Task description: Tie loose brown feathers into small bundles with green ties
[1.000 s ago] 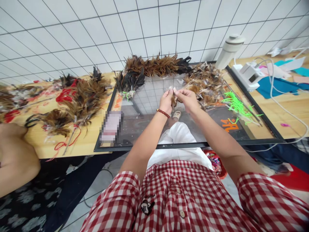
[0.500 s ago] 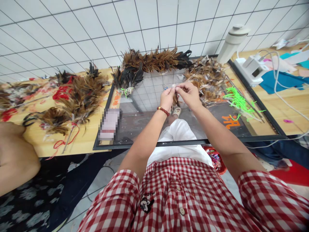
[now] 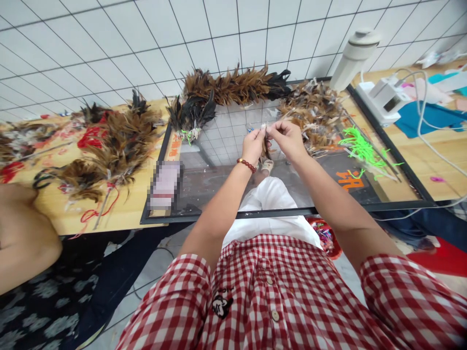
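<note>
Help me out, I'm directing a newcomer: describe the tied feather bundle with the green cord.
Start at the black-framed glass panel on the wooden table. At its far left corner lies a dark feather bundle. Bright green cord binds its quills; bundles further left carry red ties.

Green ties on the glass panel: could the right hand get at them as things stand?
Probably yes: the green ties lie uncovered just beside the right hand, but both hands are pinching a small feather bundle.
</note>
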{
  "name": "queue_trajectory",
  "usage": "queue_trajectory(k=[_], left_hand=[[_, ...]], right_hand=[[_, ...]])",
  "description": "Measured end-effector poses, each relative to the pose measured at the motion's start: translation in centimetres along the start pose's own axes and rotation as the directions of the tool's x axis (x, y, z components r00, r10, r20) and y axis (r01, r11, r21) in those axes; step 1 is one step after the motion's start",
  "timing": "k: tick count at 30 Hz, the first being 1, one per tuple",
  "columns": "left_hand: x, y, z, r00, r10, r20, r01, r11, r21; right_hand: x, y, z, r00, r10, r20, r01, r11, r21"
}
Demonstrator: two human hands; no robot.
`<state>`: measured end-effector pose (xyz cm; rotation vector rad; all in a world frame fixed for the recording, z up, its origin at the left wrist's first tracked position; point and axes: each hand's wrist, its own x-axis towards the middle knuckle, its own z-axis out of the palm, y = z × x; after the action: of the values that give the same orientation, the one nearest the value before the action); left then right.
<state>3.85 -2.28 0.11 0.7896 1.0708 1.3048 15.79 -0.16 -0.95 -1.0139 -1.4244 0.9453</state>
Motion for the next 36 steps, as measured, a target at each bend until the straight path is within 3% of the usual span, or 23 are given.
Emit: queue_trajectory(k=[8, 11, 19, 24, 31, 36], left_hand=[[-0.3, 0.4, 0.2, 1.000, -0.014, 0.012, 0.014, 1.000, 0.025], [-0.2, 0.4, 0.2, 1.000, -0.008, -0.001, 0.008, 1.000, -0.007], [0.5, -0.3, 0.2, 1.000, -0.007, -0.028, 0.005, 0.998, -0.068], [0.1, 0.2, 0.2, 0.999, -0.034, -0.009, 0.033, 0.996, -0.077], [0.2, -0.2, 0.1, 1.000, -0.013, 0.009, 0.014, 0.997, -0.079], [0.2, -0.6, 0.1, 0.999, -0.024, 0.025, 0.025, 0.999, -0.036]], right_hand=[[0.0, -0.4, 0.1, 1.000, 0.025, 0.008, -0.026, 0.998, 0.057], [-0.2, -0.7, 0.1, 1.000, -0.017, 0.025, 0.015, 0.998, 0.063], [-0.6, -0.5, -0.1, 0.987, -0.159, 0.010, 0.157, 0.960, -0.231], [-0.4, 0.3, 0.0, 0.988, -0.151, -0.020, 0.147, 0.979, -0.141], [-0.3, 0.0, -0.2, 0.985, -0.172, -0.024, 0.165, 0.968, -0.188], [-0.1, -0.1, -0.4, 0.994, -0.099, 0.057, 0.102, 0.994, -0.050]])
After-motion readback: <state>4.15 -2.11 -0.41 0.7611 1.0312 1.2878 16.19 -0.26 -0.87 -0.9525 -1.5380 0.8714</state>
